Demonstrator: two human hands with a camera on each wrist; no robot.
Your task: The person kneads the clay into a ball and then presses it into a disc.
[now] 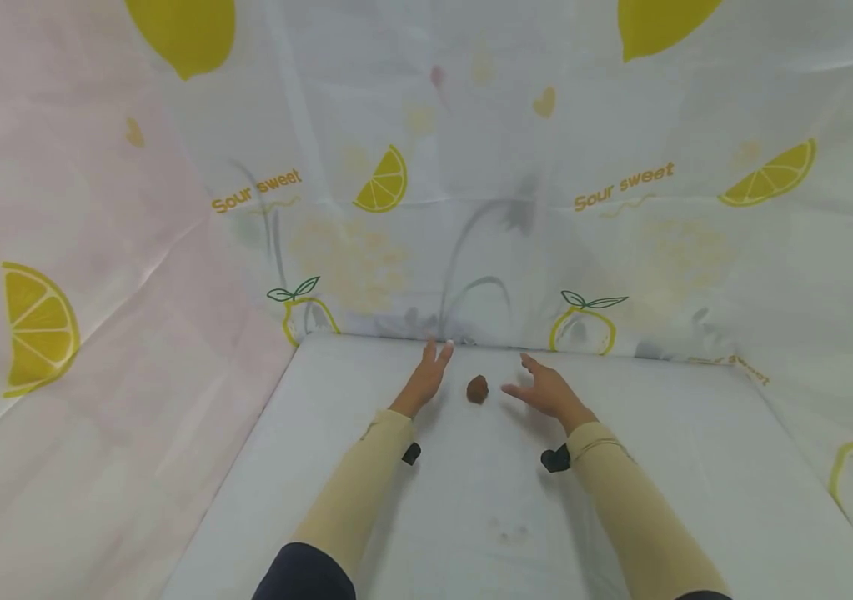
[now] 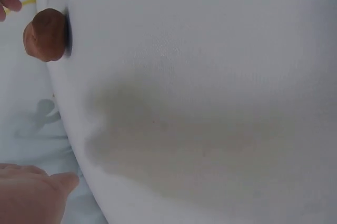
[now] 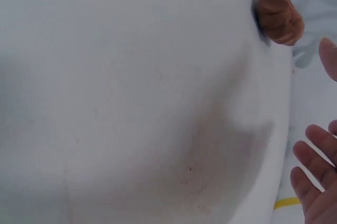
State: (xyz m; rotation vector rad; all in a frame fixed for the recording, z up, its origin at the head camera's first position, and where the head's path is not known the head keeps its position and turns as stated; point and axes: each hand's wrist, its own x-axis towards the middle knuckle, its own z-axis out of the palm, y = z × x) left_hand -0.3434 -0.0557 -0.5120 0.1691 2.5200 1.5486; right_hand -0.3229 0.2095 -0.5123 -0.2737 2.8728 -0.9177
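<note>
A small reddish-brown lump [image 1: 477,389], like clay with a creased, faceted surface, sits on the white tabletop between the two hands. In the head view my left hand [image 1: 426,379] is left of the lump, fingers extended toward the back wall and apart from it. To its right, my right hand [image 1: 542,390] is held with fingers spread and thumb toward the lump, nothing in it. The left wrist view shows the lump [image 2: 46,34] at upper left and my left hand [image 2: 31,195] at lower left. Creases in the lump [image 3: 279,19] show in the right wrist view, above my right hand [image 3: 318,176].
A white table [image 1: 471,517] reaches back to a hanging sheet [image 1: 471,167] printed with lemons and lettering. More of this sheet [image 1: 58,208] borders the left side. Faint smudges [image 1: 509,532] mark the tabletop nearer the front. Dark wrist mounts [image 1: 557,458] stick out from the sleeves.
</note>
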